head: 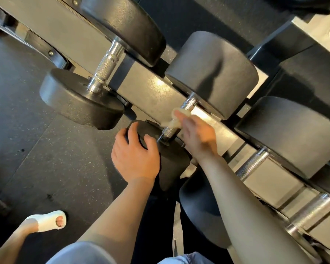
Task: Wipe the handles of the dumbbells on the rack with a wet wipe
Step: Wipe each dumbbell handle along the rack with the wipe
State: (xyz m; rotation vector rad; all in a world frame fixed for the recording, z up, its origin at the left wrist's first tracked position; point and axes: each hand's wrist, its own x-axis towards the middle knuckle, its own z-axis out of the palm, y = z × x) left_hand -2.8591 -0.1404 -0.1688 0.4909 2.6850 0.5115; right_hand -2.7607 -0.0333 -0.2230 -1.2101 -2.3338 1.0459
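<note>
Several black dumbbells with chrome knurled handles lie across a grey rack (pixel 152 92). My right hand (pixel 196 133) holds a white wet wipe (pixel 176 119) wrapped on the handle (pixel 187 104) of the middle dumbbell, fingers curled over it. My left hand (pixel 134 155) grips the near black head (pixel 171 161) of that same dumbbell, fingers curved over its rim. Bare handles show on the dumbbell to the left (pixel 107 67) and the one to the right (pixel 252 163).
Dark speckled rubber floor (pixel 36 149) lies left of the rack. My foot in a white open-toe sandal (pixel 48 221) stands at lower left. Another chrome handle (pixel 311 212) shows at the lower right. The rack's upper tier (pixel 312 25) crosses the top right.
</note>
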